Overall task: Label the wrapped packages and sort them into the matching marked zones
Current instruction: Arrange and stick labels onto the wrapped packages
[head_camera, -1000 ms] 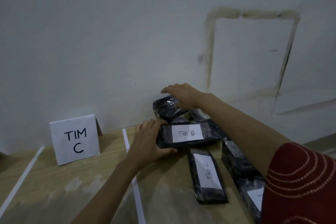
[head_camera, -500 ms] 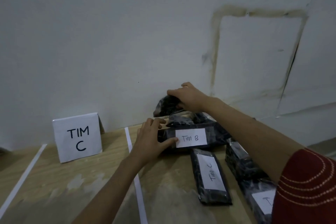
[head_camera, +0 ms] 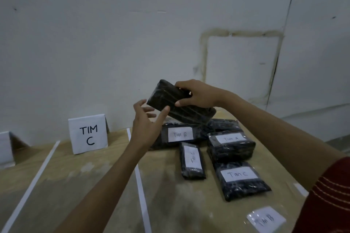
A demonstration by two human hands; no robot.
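Grips black wrapped package [head_camera: 170, 98] in right hand [head_camera: 200, 93], raised over far edge of desk [head_camera: 94, 185]. Touches its lower edge with thumb of left hand [head_camera: 145, 125], fingers spread, clamping nothing.

Wooden table [head_camera: 85, 185], black labelled packages [head_camera: 240, 181], TIM C sign [head_camera: 88, 134], white tape strips [head_camera: 141, 185]

The raised package [head_camera: 170, 98] is glossy black. The lying packages [head_camera: 230, 150] are black with white, dark-inked labels [head_camera: 239, 174]. The left sign [head_camera: 88, 134] is white with black letters. The table [head_camera: 85, 181] is tan wood, pale-blotched, crossed by white tape lines [head_camera: 141, 185]. The near-right sleeve [head_camera: 329, 198] is red with thin pale stripes.
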